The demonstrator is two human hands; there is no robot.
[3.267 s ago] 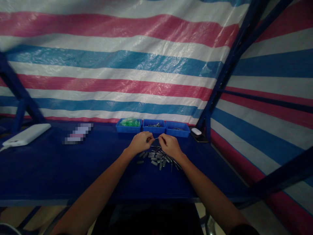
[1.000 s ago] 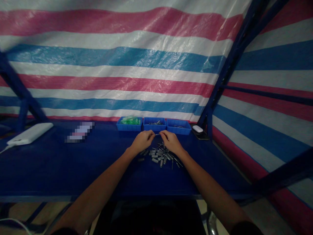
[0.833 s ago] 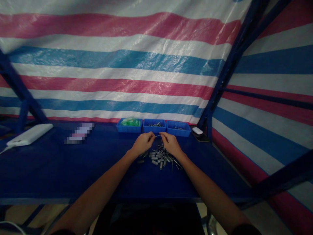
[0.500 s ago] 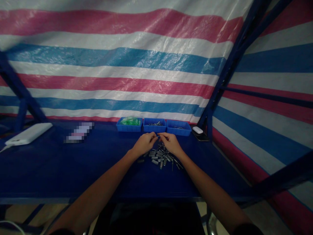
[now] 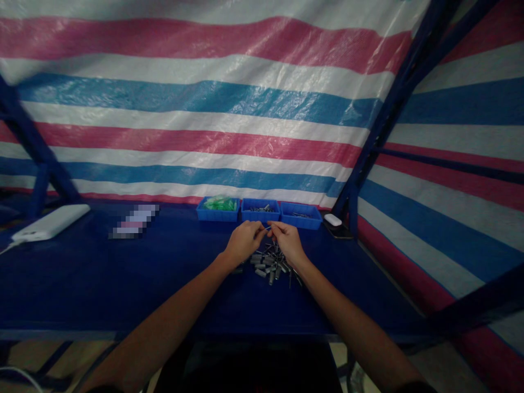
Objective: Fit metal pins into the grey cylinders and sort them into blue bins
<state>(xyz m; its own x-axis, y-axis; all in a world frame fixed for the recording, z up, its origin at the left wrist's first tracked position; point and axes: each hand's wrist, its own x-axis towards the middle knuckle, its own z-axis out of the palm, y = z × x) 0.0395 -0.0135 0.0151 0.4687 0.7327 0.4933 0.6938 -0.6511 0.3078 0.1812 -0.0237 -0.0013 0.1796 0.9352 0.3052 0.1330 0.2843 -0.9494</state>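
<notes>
My left hand (image 5: 244, 240) and my right hand (image 5: 289, 241) meet over the blue table, fingertips pinched close together. Between them is a thin, light metal pin (image 5: 268, 228), gripped from both sides; its ends are hidden by my fingers. Just below my hands lies a loose pile of small metal parts (image 5: 268, 265), short grey cylinders mixed with thin dark rods. My right wrist covers part of the pile's right side.
Behind my hands stand a blue bin with green plastic pieces (image 5: 216, 216), a blue bin with small metal parts (image 5: 261, 217) and a blue bin with thin rods (image 5: 302, 222). A white case (image 5: 333, 220) rests on a dark phone (image 5: 343, 232). Leftward lies a white cabled device (image 5: 51, 222).
My hands stay pinched together at nearly the same place, with the right fingers slightly shifted on the pin. The whole view has moved a little to the right.
</notes>
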